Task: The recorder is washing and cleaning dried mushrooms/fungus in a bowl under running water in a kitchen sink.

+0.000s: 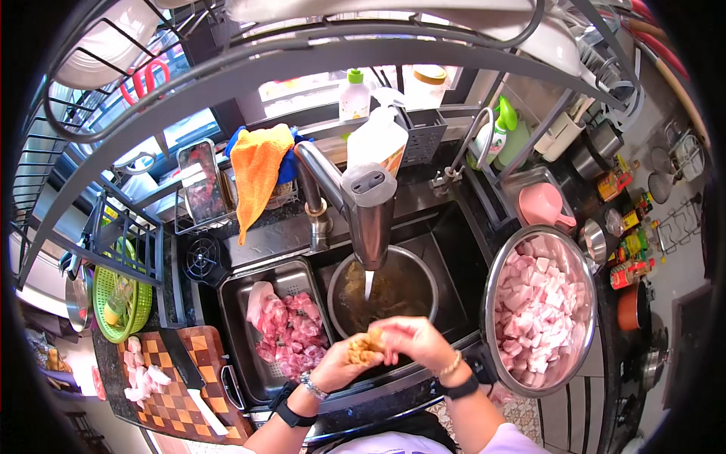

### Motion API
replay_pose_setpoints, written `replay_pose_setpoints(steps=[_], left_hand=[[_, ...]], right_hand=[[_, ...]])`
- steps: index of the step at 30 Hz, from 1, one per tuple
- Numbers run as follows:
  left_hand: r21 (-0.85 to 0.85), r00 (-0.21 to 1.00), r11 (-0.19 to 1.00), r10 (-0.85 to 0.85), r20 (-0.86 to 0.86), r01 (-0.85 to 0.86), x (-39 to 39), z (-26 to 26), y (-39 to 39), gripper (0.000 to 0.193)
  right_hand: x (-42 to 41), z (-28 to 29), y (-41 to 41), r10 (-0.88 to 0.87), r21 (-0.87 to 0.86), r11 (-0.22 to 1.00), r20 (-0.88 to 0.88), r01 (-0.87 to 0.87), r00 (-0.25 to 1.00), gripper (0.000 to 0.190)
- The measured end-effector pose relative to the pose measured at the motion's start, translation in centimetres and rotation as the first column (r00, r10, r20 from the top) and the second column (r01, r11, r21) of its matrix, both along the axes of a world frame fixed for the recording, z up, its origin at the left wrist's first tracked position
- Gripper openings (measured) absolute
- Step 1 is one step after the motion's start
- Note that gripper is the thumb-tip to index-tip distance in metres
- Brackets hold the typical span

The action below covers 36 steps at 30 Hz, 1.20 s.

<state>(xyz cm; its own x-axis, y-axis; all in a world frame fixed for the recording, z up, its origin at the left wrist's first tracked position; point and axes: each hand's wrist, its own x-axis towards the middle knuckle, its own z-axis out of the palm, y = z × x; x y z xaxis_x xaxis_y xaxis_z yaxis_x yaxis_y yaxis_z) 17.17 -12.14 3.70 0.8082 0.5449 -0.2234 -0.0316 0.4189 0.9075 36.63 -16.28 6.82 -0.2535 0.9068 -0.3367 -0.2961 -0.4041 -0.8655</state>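
Observation:
My left hand (334, 366) cups a wet, yellow-brown clump of food (363, 350), possibly pickled greens. Fingers of my right hand (417, 342) pinch at the same clump from the other side. Both hands are above the near edge of the sink, just in front of a round metal bowl (435, 303). Murky brown water (391, 289) fills that bowl, and more yellow-brown pieces (355, 281) show in it at the left. A thin stream runs into it from the metal faucet (371, 227).
Left of the bowl, a perforated metal tray (228, 318) holds red meat chunks (295, 326). A large steel bowl (489, 335) of diced pale pork (539, 312) stands at right. On the checkered cutting board (181, 414) lies a white-handled knife (184, 363). A rack bar (363, 54) arches overhead.

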Motion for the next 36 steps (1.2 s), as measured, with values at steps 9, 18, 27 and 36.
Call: replay_pose_setpoints(steps=[9,18,27,36], left_hand=[[0.040,0.932,0.933,0.353,0.079,-0.357,-0.2,5.0,-0.3,0.013],[0.007,0.865,0.885,0.453,0.217,-0.465,-0.9,5.4,0.2,0.022],[0.049,0.917,0.920,0.380,0.121,-0.388,-1.0,4.5,-0.6,0.024],[0.059,0.895,0.919,0.394,-0.208,-0.390,0.6,4.4,-0.2,0.017]], right_hand=[[2.6,-20.2,7.8,-0.183,0.245,0.948,0.941,-0.203,0.284,0.026],[3.0,-18.2,12.1,-0.190,0.161,0.973,0.966,0.164,0.178,0.030],[4.5,-14.9,9.3,0.001,-0.056,0.993,0.889,0.107,0.458,0.037],[2.5,-7.9,2.7,-0.198,0.162,0.977,0.474,0.135,0.858,0.028]])
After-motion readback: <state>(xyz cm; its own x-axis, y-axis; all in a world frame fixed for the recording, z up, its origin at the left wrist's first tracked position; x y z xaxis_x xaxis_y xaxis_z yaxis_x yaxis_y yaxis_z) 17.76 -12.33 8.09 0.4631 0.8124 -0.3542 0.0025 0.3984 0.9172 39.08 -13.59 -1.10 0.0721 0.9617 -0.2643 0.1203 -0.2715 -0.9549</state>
